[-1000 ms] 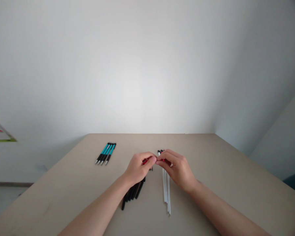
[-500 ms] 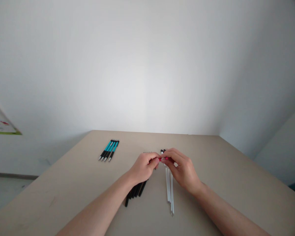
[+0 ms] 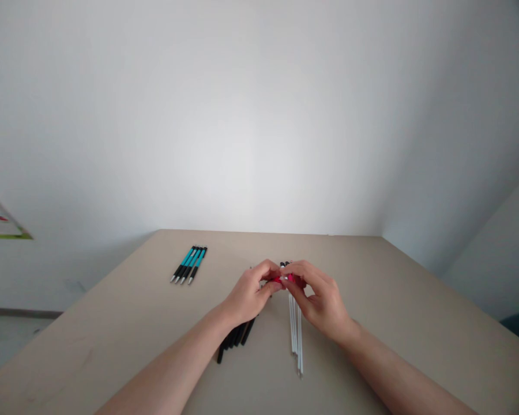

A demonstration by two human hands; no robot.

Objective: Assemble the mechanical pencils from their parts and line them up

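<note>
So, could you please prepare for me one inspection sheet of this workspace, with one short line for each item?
Surface: beige table, faint marks toward its left side.
Job's things: small red parts held between the hands, whether joined cannot be told; black rods, partly hidden by the left hand; white rods near the right hand; four teal-and-black pens side by side, farther left.
Clutter: nothing seen.
Hands: both bare, pinching red parts.
Cables: nothing seen.
Surroundings: pale wall behind; green-edged poster at left, cut off by the picture.
</note>
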